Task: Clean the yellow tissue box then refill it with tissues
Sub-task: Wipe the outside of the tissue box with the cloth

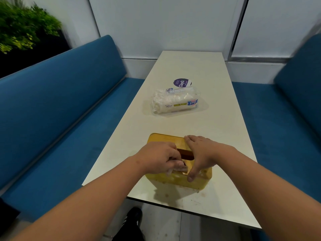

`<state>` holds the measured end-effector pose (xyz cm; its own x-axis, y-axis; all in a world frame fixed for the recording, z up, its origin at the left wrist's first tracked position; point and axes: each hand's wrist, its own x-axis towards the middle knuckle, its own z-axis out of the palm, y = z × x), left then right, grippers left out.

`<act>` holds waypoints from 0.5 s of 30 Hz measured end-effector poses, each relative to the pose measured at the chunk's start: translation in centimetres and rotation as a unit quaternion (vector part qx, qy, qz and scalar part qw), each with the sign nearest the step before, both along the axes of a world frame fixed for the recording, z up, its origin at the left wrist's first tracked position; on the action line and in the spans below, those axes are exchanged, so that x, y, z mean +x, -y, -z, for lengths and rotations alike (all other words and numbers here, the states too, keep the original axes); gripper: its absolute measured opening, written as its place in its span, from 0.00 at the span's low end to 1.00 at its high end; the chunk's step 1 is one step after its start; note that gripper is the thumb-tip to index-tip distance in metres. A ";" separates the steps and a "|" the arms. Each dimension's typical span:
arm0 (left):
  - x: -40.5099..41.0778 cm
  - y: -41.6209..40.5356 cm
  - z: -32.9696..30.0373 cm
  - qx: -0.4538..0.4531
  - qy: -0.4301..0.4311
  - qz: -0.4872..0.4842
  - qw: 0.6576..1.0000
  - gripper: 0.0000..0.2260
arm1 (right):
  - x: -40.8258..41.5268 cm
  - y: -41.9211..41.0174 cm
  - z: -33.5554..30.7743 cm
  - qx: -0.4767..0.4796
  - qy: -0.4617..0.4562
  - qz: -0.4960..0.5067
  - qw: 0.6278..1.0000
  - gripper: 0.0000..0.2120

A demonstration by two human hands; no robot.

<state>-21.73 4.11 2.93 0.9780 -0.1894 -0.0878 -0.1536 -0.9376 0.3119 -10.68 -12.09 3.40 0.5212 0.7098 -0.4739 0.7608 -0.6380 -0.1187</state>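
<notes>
A long cream laminate table (189, 70) runs between blue padded benches (57, 108); near its front edge sits a glossy yellow plastic tissue box (175, 179), half hidden by hands; behind it a clear-wrapped tissue pack (174, 101); the left hand (159, 158) pinches a white wad, partly hidden, at the slot; the right hand (202, 153) lies flat, thumb over the side.

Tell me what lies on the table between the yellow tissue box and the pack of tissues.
Nothing: in the head view the table is bare between the yellow tissue box and the pack of tissues.
</notes>
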 end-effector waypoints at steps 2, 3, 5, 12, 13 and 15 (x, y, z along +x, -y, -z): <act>-0.5 -1.3 0.3 0.002 0.010 0.015 1.000 0.13 | 0.0 0.0 0.0 -0.002 -0.002 0.001 1.000 0.70; -0.8 -2.1 0.4 0.001 0.022 0.019 1.000 0.12 | 0.0 0.0 0.0 -0.002 -0.003 0.003 1.000 0.70; -1.2 -3.0 0.7 -0.007 0.052 0.015 0.999 0.12 | 0.0 0.0 0.1 0.000 -0.006 0.008 1.000 0.70; -1.3 -1.9 1.9 0.024 0.137 0.038 0.990 0.16 | -0.2 -0.4 -0.2 -0.010 -0.005 0.009 1.000 0.70; -1.8 -2.6 2.2 0.042 0.136 0.057 0.988 0.18 | -0.2 -0.4 -0.3 -0.011 -0.004 0.008 1.000 0.70; -2.8 -3.8 2.7 0.079 0.136 0.079 0.984 0.19 | -0.2 -0.4 -0.2 -0.011 -0.002 0.006 1.000 0.69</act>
